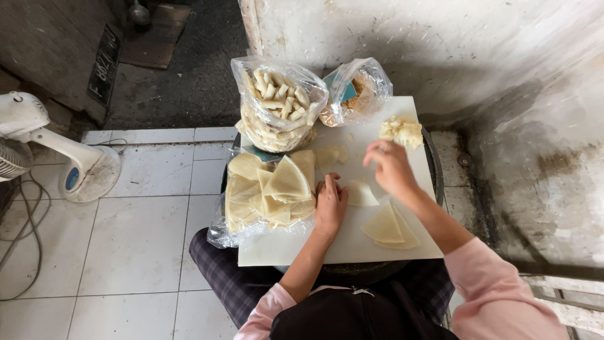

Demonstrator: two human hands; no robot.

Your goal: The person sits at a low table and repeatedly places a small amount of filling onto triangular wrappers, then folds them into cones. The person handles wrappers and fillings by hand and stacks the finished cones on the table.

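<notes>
A white cutting board [296, 249] rests over a dark round pot on my lap. My left hand [329, 203] presses its closed fingers on the board beside a small wedge of thin pale dough [363, 194]. Hovering above the board, my right hand [391, 167] has its fingers pinched near a lump of yellowish filling [401, 131] at the far right corner. A stack of triangular wrappers [272, 189] lies on clear plastic at the board's left. Two more wrapper wedges [389, 225] lie near my right forearm.
A clear bag of rolled pale sticks [277, 110] and a second bag with brownish contents [355, 91] stand at the board's far edge. A white standing fan [69, 160] with cable sits on the tiled floor at left. A stained wall rises at right.
</notes>
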